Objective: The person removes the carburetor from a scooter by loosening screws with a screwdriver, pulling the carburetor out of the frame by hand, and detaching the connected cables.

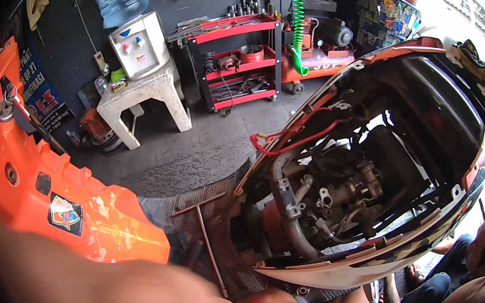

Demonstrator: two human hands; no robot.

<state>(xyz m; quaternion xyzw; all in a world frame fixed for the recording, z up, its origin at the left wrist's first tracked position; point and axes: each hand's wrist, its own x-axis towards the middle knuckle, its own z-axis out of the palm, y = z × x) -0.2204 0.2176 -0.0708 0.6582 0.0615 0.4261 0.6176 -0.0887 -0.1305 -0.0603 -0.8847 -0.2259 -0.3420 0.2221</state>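
A blurred arm, which I take to be my left arm (121, 294), crosses the lower left very close to the camera. Its fingers cannot be made out, nor whether they hold anything. My right hand does not show. Just beyond the arm is the scooter's orange front panel (120, 223), its paint scuffed. On the dark footboard (241, 282) lies a T-handle wrench (209, 246). To the right stands the scooter's open rear body without its seat, baring the engine (352, 187) and a bent frame tube (286, 206). A red cable (288, 138) loops over the body's edge.
Against the back wall stand a water dispenser (140, 47) on a white stool (153, 93), a red tool cart (236, 34) and a red compressor (316, 64). A green coiled hose (298, 21) hangs down. Another person in jeans (444, 275) sits at the lower right.
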